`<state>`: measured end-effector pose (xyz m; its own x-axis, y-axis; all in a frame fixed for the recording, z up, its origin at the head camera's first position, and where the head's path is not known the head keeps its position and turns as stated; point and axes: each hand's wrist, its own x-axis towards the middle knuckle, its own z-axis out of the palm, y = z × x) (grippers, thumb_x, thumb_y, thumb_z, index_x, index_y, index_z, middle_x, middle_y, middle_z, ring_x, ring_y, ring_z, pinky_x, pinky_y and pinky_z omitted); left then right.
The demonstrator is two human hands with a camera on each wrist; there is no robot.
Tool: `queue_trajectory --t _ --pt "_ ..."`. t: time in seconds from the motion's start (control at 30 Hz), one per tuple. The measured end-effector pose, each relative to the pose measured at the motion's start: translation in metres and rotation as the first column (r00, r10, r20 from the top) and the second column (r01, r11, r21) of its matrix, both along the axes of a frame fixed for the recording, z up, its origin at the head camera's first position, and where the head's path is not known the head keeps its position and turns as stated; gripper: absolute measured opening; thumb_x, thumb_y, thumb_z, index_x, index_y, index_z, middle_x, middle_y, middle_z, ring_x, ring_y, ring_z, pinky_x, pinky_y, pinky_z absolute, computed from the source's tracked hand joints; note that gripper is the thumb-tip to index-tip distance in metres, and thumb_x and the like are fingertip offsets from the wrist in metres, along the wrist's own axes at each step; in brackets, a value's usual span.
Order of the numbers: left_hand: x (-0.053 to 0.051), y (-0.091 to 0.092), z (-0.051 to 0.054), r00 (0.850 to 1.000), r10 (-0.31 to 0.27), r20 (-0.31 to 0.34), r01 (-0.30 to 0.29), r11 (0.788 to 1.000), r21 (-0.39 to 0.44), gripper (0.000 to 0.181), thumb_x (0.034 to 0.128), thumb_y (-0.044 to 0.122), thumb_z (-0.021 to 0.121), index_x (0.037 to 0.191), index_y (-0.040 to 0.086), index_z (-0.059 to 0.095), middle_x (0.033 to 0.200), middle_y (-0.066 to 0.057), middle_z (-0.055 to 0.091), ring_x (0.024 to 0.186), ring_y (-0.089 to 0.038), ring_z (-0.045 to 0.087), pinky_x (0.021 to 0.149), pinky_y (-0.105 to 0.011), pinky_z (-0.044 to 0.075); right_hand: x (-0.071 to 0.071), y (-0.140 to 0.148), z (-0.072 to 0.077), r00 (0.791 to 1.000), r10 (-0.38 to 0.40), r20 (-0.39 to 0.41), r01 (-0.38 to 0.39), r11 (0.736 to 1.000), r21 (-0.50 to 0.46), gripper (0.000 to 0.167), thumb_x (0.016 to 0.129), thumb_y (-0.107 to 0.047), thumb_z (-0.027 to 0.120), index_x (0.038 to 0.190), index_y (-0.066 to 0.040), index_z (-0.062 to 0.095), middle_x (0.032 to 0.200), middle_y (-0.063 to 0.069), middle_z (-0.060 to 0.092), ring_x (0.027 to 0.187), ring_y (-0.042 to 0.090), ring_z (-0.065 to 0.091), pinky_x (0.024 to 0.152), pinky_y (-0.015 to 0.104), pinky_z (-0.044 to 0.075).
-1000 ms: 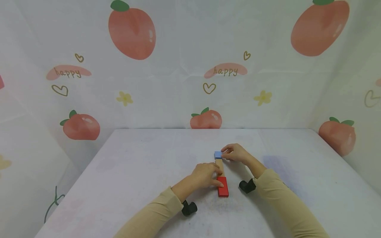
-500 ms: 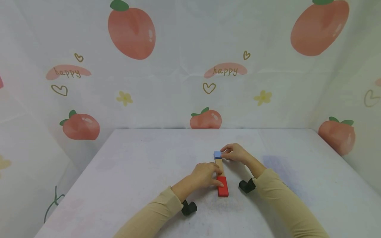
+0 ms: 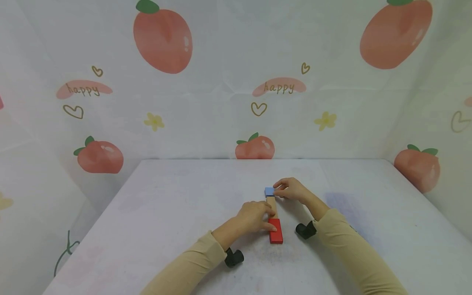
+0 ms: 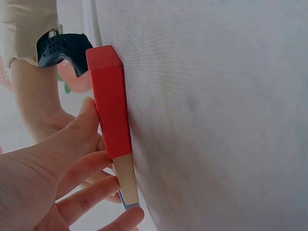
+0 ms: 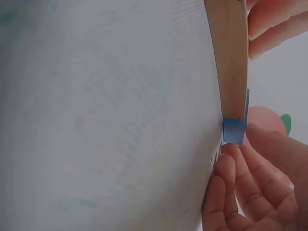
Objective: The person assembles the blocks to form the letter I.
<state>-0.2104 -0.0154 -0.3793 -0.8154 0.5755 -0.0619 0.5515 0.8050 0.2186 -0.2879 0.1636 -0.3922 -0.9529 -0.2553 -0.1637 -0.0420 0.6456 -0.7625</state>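
A short row of blocks lies on the table: a red block [image 3: 275, 231] nearest, a plain wooden block [image 3: 272, 203] in the middle, a blue block [image 3: 269, 191] at the far end. My left hand [image 3: 252, 217] rests its thumb on the red block and its loosely spread fingers on the wooden one. In the left wrist view, the thumb [image 4: 86, 113] lies along the red block's side. My right hand [image 3: 293, 191] touches the blue block's right edge. In the right wrist view, its thumb [image 5: 269, 144] meets the blue block, and the fingers bend loosely beyond its end.
A pale tabletop [image 3: 177, 205] spreads around the blocks. Behind it hangs a white cloth [image 3: 221, 49] printed with peaches. Dark wrist cameras [image 3: 234, 258] sit close to the table, and a green cord [image 3: 68, 250] shows at the left.
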Motion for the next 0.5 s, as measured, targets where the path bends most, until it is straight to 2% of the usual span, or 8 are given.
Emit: queue_trajectory --t 0.33,0.5 --pt "0.000 -0.001 0.001 1.000 -0.006 -0.018 0.005 1.000 -0.022 0.045 0.0754 0.047 0.072 0.114 0.024 0.069 0.122 0.005 0.063 0.105 -0.019 0.059 0.084 -0.030 0.044 0.002 0.003 0.004 1.000 0.006 -0.020 -0.006 1.000 0.005 0.033 0.086 -0.016 0.064 0.113 0.003 0.061 0.096 0.017 0.068 0.071 0.010 0.061 0.062 0.022 0.045" --pt "0.000 -0.002 0.001 1.000 -0.007 -0.026 0.006 1.000 -0.027 0.043 0.0750 0.048 0.072 0.111 0.025 0.069 0.127 0.003 0.058 0.106 -0.021 0.056 0.089 -0.034 0.043 0.005 0.006 0.011 1.000 0.003 -0.031 -0.002 1.000 0.015 0.034 0.087 -0.018 0.063 0.114 0.002 0.061 0.100 0.018 0.068 0.073 0.013 0.063 0.063 0.022 0.046"
